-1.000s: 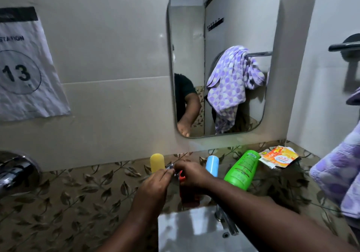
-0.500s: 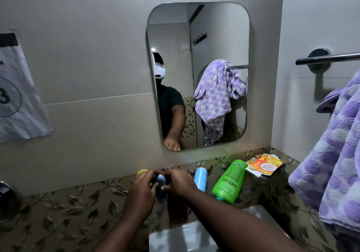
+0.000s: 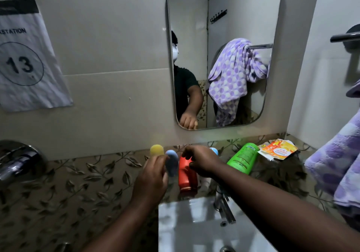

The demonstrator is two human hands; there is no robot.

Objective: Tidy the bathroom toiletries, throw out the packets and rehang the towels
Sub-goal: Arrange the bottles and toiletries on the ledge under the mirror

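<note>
Red bottle (image 3: pixel 187 175) now uncovered; sign (image 3: pixel 25 56) reads "13".

Both forearms are bare to the frame edge, with no watch, ring or sleeve showing on the left hand (image 3: pixel 151 177) or the right hand (image 3: pixel 202 160). The mirror's reflection shows what looks like a dark short-sleeved T-shirt.

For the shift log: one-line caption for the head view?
Both hands, left hand and right hand, among upright bottles at the sink ledge; green bottle lies beside packets.
</note>
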